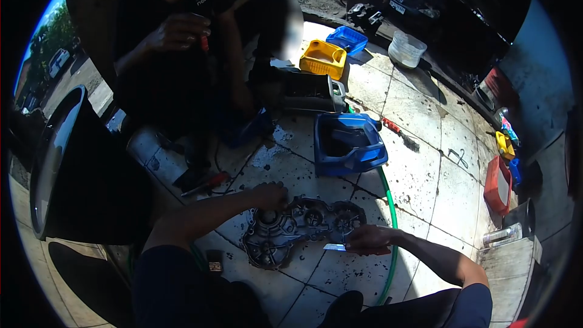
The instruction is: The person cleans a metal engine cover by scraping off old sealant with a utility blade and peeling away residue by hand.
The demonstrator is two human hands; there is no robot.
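A dirty metal engine cover (297, 228), with round openings and ribs, lies on the tiled floor in front of me. My left hand (269, 197) is closed at its far left rim, fingers partly in shadow. At the cover's right end, my right hand (367, 238) grips a scraper (334, 247) with a flat bright blade and a red handle. The blade points left, beside the cover's near edge. A small dark box-like piece (214, 261) sits on the floor left of the cover.
Beyond the cover stands a blue cut-open container (350, 146); a green hose (390, 200) runs past its right. A co-worker's hand (179, 32) holds a red-handled object. A large black tub (91, 170) stands left. A red-handled brush (401, 133) and red container (498, 186) are right.
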